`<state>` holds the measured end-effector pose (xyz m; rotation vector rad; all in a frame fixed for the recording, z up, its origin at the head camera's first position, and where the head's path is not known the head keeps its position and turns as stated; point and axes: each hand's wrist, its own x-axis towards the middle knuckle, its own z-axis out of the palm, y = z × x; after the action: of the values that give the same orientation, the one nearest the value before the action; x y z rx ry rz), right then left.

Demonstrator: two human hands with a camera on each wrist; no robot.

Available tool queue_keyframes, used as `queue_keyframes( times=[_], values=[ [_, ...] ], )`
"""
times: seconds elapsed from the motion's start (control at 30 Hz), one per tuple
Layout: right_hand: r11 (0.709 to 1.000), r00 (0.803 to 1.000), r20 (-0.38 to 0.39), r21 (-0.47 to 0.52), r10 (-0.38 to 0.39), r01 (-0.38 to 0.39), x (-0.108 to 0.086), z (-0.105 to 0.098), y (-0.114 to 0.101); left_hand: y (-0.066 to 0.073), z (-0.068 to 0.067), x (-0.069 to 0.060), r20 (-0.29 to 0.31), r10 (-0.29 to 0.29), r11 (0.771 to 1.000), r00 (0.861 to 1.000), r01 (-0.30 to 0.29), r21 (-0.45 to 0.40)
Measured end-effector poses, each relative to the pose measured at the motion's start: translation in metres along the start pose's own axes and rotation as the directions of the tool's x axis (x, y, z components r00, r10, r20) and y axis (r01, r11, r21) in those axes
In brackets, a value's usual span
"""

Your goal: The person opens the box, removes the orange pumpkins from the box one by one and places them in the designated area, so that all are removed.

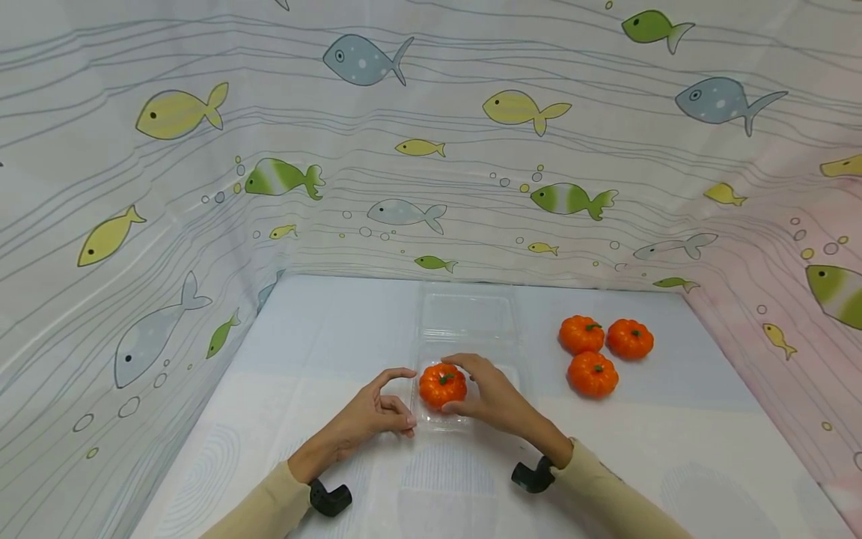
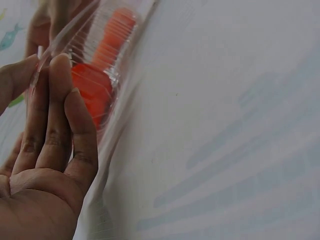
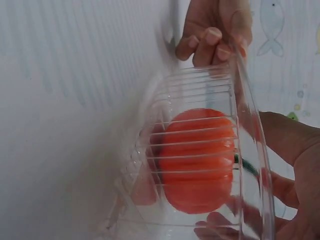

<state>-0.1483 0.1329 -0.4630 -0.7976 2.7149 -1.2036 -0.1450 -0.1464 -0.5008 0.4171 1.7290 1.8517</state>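
An orange toy pumpkin with a green stem sits in the near half of a clear plastic clamshell box, whose hinged half lies open behind it. My right hand reaches over the box's right side and holds the pumpkin, thumb at its front and fingers at its back. At the box's left edge, my left hand pinches the rim between thumb and fingers. Through the ribbed wall, the right wrist view shows the pumpkin low inside the box.
Three more orange toy pumpkins, one at the left, one at the right and one in front, stand close together on the white table, right of the box. A fish-printed cloth surrounds the table's back and sides.
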Motion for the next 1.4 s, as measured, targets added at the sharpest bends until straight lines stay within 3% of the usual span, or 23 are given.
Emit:
queue_keyframes(
  times=[1.03, 1.4],
  values=[
    [0.998, 0.999, 0.023, -0.052, 0.041, -0.040, 0.010, 0.017, 0.003, -0.001, 0.000, 0.001, 0.006, 0.010, 1.000, 1.000, -0.010, 0.002],
    [0.998, 0.998, -0.042, -0.051, 0.040, -0.042, 0.007, 0.015, 0.000, -0.003, -0.001, 0.002, 0.005, 0.012, 1.000, 1.000, -0.012, 0.006]
  ],
)
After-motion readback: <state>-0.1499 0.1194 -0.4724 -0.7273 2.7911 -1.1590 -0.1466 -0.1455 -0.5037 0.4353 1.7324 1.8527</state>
